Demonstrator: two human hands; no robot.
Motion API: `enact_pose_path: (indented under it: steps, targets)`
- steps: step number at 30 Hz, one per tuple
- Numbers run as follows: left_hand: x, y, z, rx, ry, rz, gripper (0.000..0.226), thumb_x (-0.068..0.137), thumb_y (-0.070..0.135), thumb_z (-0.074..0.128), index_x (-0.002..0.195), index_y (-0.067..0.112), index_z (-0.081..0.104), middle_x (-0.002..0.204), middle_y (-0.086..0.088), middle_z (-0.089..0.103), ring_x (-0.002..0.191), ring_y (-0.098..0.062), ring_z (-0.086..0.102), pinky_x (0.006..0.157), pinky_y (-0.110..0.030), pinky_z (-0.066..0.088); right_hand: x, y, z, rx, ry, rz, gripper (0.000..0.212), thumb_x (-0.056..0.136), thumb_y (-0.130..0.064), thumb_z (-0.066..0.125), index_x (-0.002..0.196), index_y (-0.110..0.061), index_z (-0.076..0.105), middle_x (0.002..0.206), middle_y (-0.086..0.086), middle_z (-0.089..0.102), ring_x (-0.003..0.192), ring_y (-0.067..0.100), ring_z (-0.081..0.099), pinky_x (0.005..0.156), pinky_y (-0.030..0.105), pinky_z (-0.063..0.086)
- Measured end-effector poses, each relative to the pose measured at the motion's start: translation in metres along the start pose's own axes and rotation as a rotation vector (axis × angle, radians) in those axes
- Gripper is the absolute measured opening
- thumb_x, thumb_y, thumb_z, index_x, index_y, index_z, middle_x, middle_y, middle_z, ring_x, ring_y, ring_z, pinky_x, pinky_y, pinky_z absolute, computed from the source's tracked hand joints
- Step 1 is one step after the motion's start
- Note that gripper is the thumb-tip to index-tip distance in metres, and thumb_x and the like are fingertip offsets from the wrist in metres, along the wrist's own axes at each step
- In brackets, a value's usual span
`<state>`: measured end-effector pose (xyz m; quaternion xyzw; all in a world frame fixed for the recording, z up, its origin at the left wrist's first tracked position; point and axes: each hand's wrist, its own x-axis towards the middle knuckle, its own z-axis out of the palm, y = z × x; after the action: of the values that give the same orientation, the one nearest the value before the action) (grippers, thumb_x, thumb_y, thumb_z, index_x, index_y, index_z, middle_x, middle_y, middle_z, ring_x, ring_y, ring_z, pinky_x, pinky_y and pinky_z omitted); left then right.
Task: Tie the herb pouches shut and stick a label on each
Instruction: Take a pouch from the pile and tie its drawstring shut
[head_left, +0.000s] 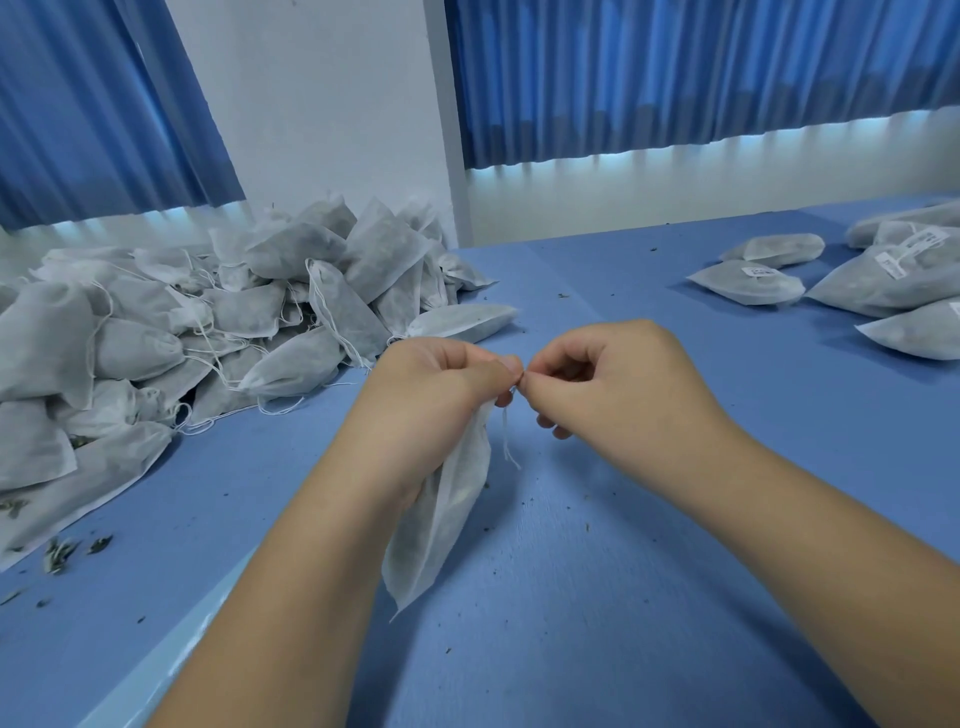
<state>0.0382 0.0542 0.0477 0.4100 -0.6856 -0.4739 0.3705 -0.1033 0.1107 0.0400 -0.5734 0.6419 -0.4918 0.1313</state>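
White labels (906, 252), print illegible; fingers (503, 365) pinch pouch (447, 512) string (506, 439).

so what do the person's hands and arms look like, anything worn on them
The left hand and right hand are bare: no gloves, rings or tape. The left forearm and right forearm are bare too, right to the picture's lower edge, with no sleeve, watch or bracelet showing. The fingernails are mostly hidden, so nothing can be said about them.

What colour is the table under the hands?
Blue table, clearest in the head view.
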Motion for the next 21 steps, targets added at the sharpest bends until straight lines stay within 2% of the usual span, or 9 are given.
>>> enact_pose_path:
  steps: [3,5,8,10,12,14,16,18,21]
  targets:
    - [-0.002,0.000,0.001,0.080,0.005,0.010,0.021,0.081,0.032,0.075,0.073,0.013,0.074,0.080,-0.022,0.066,0.069,-0.019,0.048,0.070,-0.035,0.038,0.000,0.001,0.001,-0.018,-0.020,0.025,0.014,0.078,-0.018,0.067,0.064,-0.020,0.070,0.063,-0.007,0.068,0.063,0.016,0.067,0.064,0.037,0.057]
    - [-0.002,0.000,0.002,0.116,0.007,0.010,0.021,0.084,0.030,0.075,0.072,0.012,0.073,0.087,-0.028,0.066,0.069,-0.019,0.046,0.069,-0.035,0.037,0.000,0.001,0.000,-0.023,-0.040,0.041,0.014,0.077,-0.017,0.066,0.063,-0.019,0.069,0.061,-0.007,0.067,0.062,0.017,0.067,0.063,0.036,0.058]
    - [-0.002,0.000,0.002,0.126,-0.012,0.020,0.021,0.081,0.033,0.076,0.073,0.013,0.075,0.087,-0.021,0.069,0.071,-0.020,0.052,0.071,-0.034,0.041,0.002,0.000,-0.005,0.093,-0.085,0.099,0.014,0.078,-0.012,0.065,0.064,-0.013,0.066,0.053,-0.004,0.063,0.052,0.012,0.065,0.053,0.029,0.056]
    - [0.000,-0.001,0.000,0.112,-0.027,0.021,0.018,0.084,0.030,0.075,0.073,0.017,0.076,0.077,-0.006,0.073,0.077,-0.015,0.060,0.075,-0.032,0.045,0.005,0.000,-0.010,0.219,-0.107,0.133,0.015,0.079,-0.007,0.063,0.064,-0.006,0.063,0.050,-0.003,0.058,0.048,0.010,0.060,0.048,0.023,0.049]
    - [0.001,-0.002,-0.003,0.092,-0.033,0.007,0.018,0.086,0.029,0.073,0.069,0.023,0.076,0.071,0.007,0.072,0.080,-0.010,0.063,0.079,-0.030,0.046,0.007,0.001,-0.015,0.388,-0.123,0.176,0.017,0.080,-0.002,0.059,0.063,-0.006,0.059,0.049,0.001,0.052,0.047,0.014,0.053,0.047,0.024,0.044]
    - [0.003,-0.003,-0.005,0.095,-0.040,-0.004,0.020,0.086,0.030,0.073,0.067,0.028,0.077,0.071,0.010,0.072,0.081,-0.010,0.065,0.082,-0.030,0.047,0.010,0.002,-0.020,0.595,-0.138,0.212,0.024,0.080,0.001,0.055,0.059,-0.010,0.055,0.049,0.002,0.047,0.048,0.017,0.045,0.045,0.023,0.039]
    - [0.003,-0.004,-0.005,0.105,-0.075,-0.024,0.018,0.084,0.032,0.075,0.066,0.030,0.076,0.071,0.011,0.072,0.072,-0.007,0.062,0.080,-0.032,0.046,0.012,0.003,-0.022,0.748,-0.134,0.216,0.027,0.080,0.003,0.055,0.057,-0.011,0.056,0.052,0.004,0.046,0.050,0.018,0.043,0.044,0.022,0.037]
    - [0.001,-0.003,-0.002,0.085,-0.127,-0.047,0.021,0.084,0.030,0.075,0.063,0.029,0.076,0.069,0.010,0.070,0.057,-0.001,0.056,0.072,-0.029,0.043,0.012,0.004,-0.021,0.816,-0.133,0.214,0.027,0.081,0.002,0.059,0.059,-0.012,0.060,0.055,0.004,0.048,0.050,0.016,0.045,0.045,0.020,0.037]
    - [-0.001,-0.002,0.000,0.061,-0.163,-0.066,0.026,0.088,0.024,0.072,0.063,0.025,0.075,0.067,0.008,0.069,0.051,0.000,0.054,0.066,-0.028,0.040,0.010,0.005,-0.015,0.922,-0.163,0.223,0.017,0.075,-0.004,0.066,0.061,-0.013,0.064,0.058,0.002,0.050,0.050,0.013,0.046,0.047,0.020,0.034]
